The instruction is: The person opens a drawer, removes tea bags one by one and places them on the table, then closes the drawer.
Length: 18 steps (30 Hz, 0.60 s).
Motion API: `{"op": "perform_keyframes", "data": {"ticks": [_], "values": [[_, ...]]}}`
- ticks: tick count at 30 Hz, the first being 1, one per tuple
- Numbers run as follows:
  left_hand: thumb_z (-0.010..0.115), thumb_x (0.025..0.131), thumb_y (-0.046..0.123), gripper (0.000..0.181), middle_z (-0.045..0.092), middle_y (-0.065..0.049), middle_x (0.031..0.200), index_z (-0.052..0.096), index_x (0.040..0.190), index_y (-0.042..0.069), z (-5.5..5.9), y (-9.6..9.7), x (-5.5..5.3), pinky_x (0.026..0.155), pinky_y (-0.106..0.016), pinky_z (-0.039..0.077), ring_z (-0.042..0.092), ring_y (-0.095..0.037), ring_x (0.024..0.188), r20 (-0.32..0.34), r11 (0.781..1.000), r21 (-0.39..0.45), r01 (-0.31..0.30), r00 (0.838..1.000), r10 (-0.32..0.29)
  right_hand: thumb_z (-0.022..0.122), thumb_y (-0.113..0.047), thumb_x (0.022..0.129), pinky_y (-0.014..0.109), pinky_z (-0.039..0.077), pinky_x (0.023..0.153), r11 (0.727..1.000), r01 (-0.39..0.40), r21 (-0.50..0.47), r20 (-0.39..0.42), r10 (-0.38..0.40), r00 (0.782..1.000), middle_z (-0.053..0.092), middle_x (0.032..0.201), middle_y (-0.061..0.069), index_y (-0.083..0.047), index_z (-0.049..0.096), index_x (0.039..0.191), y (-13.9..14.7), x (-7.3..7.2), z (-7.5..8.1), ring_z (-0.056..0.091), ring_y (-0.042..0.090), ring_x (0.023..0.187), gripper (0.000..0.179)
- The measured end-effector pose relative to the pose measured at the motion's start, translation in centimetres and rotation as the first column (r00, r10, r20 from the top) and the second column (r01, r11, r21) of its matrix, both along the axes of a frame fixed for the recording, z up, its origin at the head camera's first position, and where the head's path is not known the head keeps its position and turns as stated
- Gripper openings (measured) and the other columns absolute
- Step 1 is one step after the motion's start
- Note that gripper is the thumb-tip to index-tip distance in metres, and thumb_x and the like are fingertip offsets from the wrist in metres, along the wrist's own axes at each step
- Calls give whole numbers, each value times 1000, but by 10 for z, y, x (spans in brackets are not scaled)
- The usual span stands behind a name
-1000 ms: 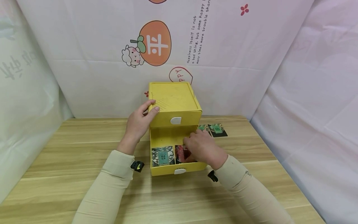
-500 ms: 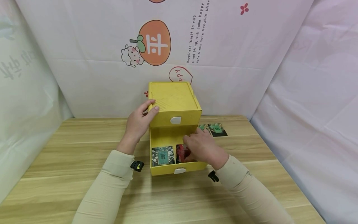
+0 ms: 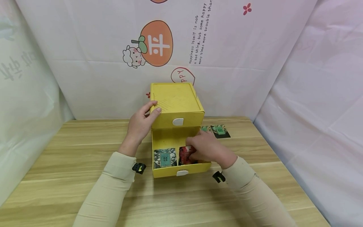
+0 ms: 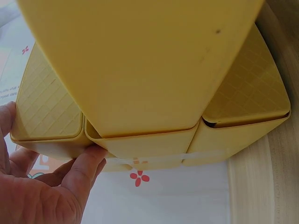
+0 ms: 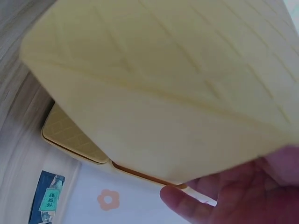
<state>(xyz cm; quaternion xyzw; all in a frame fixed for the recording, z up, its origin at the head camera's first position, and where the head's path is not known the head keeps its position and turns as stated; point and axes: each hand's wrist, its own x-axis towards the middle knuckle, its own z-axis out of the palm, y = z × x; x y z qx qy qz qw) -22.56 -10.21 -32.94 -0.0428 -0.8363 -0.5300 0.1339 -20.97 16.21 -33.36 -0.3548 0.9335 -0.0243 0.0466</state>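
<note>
A yellow two-tier drawer box (image 3: 175,97) stands on the table, its lower drawer (image 3: 167,171) pulled out and its upper one closed. My left hand (image 3: 140,126) holds the top left edge of the box, thumb near the front corner; the left wrist view shows fingers around that upper tier. Inside the lower drawer lies a dark patterned packet (image 3: 165,157) with a teal label. Beside it, my right hand (image 3: 208,146) pinches a red packet (image 3: 185,154), thumb on its near side. In the right wrist view the drawer wall (image 5: 140,126) hides that packet and part of the hand.
Behind the right hand, two green-labelled packets lie on the table, the outer packet (image 3: 220,131) in full view and the inner packet (image 3: 206,128) partly covered. A printed white cloth (image 3: 227,91) hangs right behind the box. The wooden table (image 3: 85,151) extends on both sides.
My right hand and wrist have shifted slightly right, and the red packet has turned and shifted with the fingers. The left hand and the box have stayed put.
</note>
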Motion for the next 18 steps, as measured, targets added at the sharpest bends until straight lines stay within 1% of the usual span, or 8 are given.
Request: {"op": "perform_keyframes", "data": {"ticks": [3,7,10,13,18], "values": [[57,100,63,60,49,-1,160,57,151,31,0,0,0,110,-53,49,58,-30,138,-1,1000,-2,-1,1000,1,85,-24,86,35,33,69,998,-35,-53,35,37,999,50,68,-9,-22,60,84,4,-3,1,46,18,76,25],[57,100,63,60,49,-1,160,56,151,32,0,0,0,110,-53,49,57,-30,139,4,1000,-1,2,1000,-2,83,-23,89,30,36,63,990,-56,-126,116,71,991,52,70,-8,-22,62,84,9,-7,4,47,14,70,22],[57,100,64,60,49,-1,160,56,151,32,0,0,0,110,-53,48,57,-30,139,6,1000,4,4,1000,-4,82,-24,90,29,38,63,980,-48,-191,187,84,979,56,73,-9,-22,65,85,14,-8,7,49,12,69,18],[57,100,63,60,49,-1,160,56,151,32,1,0,1,110,-53,49,57,-31,139,6,1000,9,6,1000,-6,81,-23,92,28,41,64,965,-32,-259,241,97,966,61,78,-10,-23,69,89,18,-9,9,51,11,70,12],[57,100,63,60,50,-1,160,56,151,32,1,0,1,110,-53,49,57,-31,139,5,1000,8,6,1000,-6,76,-20,96,27,43,64,935,-6,-353,280,112,953,64,85,-9,-22,71,97,24,-7,11,53,13,72,6]]}}
